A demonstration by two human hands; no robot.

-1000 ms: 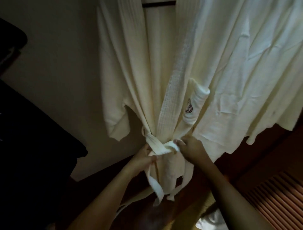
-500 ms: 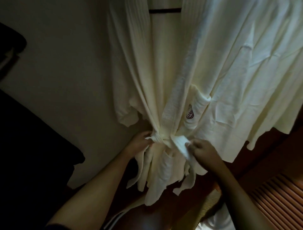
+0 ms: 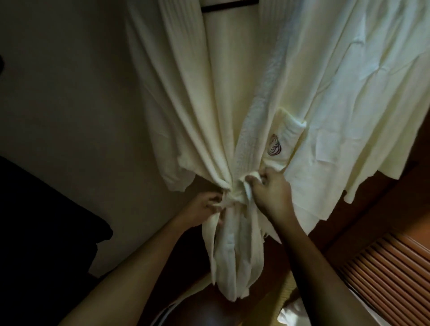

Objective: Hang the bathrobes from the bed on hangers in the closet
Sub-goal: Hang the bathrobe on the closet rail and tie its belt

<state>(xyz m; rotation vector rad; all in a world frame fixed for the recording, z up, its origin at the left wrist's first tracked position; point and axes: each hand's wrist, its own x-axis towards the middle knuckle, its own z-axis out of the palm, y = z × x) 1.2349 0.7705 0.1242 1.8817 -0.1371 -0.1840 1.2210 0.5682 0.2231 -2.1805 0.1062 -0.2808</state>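
Bathrobe (image 3: 209,104) hangs on a dark hanger (image 3: 229,2), top middle. Left hand (image 3: 204,207) and right hand (image 3: 271,194) each grip its belt (image 3: 235,199) at the waist, close together.

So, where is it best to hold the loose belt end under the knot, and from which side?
Pinch the loose belt end just below the knot, coming from the left. There it hangs flat and free beside the left hand, while the right hand grips the belt on the other side.
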